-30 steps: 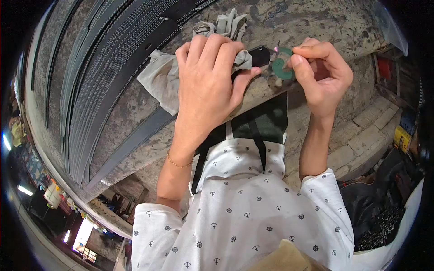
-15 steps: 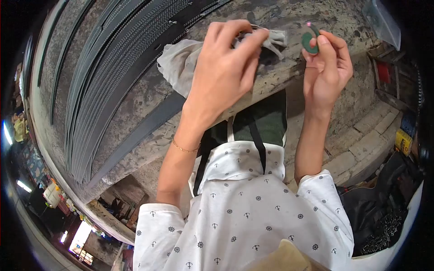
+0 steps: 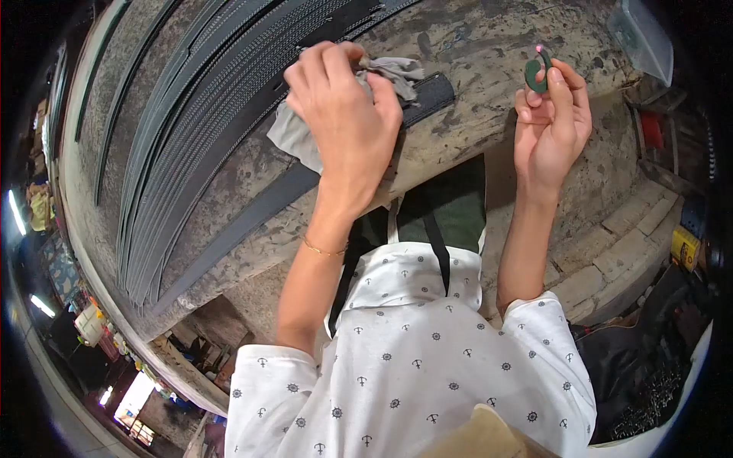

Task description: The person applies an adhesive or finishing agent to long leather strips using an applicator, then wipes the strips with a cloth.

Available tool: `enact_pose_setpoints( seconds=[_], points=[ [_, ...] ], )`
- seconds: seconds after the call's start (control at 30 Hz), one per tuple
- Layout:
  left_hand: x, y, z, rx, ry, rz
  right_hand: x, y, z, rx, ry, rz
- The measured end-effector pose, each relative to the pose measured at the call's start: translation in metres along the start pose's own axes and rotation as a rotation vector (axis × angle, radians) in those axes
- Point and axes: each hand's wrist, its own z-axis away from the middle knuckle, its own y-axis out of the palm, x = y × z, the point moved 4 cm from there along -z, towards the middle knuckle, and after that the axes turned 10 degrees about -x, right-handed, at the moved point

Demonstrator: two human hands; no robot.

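My left hand [image 3: 345, 114] is closed around a crumpled grey cloth [image 3: 294, 137], its fingers bent over it. The cloth lies across a dark leather-like strap [image 3: 244, 225] whose rounded end shows beyond the cloth, near the table edge. Raised to the right, my right hand [image 3: 556, 126] pinches a small dark green curved piece [image 3: 536, 75] with a pink tip. This piece is held in the air, apart from the strap. My fingers hide part of it, and its exact kind cannot be made out.
Many long dark straps with pale stitching [image 3: 206, 114] lie side by side on the stained worktable [image 3: 489, 46]. A clear plastic container [image 3: 641, 42] stands at the far right. Lower right are a yellow box [image 3: 684, 248] and a dark bag-like heap [image 3: 649, 336].
My left hand has moved left with the cloth, and the strap's rounded end now shows. My right hand still holds the green piece, shifted slightly right and turned a little.
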Motion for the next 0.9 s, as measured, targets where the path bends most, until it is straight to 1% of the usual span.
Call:
enact_pose_setpoints(
  seconds=[0.03,0.07,0.1,0.17,0.2,0.23,0.3,0.43,0.63,0.7,0.8,0.9],
  points=[
    [-0.003,-0.005,-0.002,-0.151,0.027,-0.090,0.000,0.001,0.000,-0.006,-0.005,0.018],
    [-0.005,-0.005,-0.001,-0.133,0.083,-0.055,0.000,0.001,0.001,-0.013,-0.009,0.038],
    [-0.003,-0.006,-0.002,-0.133,0.082,-0.053,0.001,0.002,0.001,-0.013,-0.010,0.040],
    [-0.013,0.004,0.002,0.223,0.333,0.238,0.001,0.004,0.001,-0.014,0.000,0.054],
    [-0.015,0.004,0.005,0.283,0.338,0.176,0.001,0.003,0.001,-0.015,0.001,0.055],
    [-0.016,0.003,0.004,0.284,0.338,0.175,0.001,0.003,0.002,-0.007,0.010,0.059],
    [-0.015,0.004,0.003,0.347,0.366,0.144,0.001,0.003,0.003,-0.003,0.018,0.061],
    [-0.012,0.008,0.006,0.331,0.373,0.168,0.001,0.004,0.005,0.027,0.008,0.074],
    [-0.008,0.006,0.006,0.274,0.307,0.263,0.000,0.006,0.004,0.021,-0.004,0.146],
    [-0.014,0.003,0.001,0.329,0.325,0.199,-0.001,0.007,0.004,0.018,-0.001,0.160],
    [-0.016,0.003,0.000,0.359,0.356,0.157,-0.001,0.008,0.003,0.022,0.003,0.178],
    [-0.010,0.004,0.004,0.350,0.353,0.208,0.000,0.009,0.003,0.030,0.007,0.192]
  ],
)
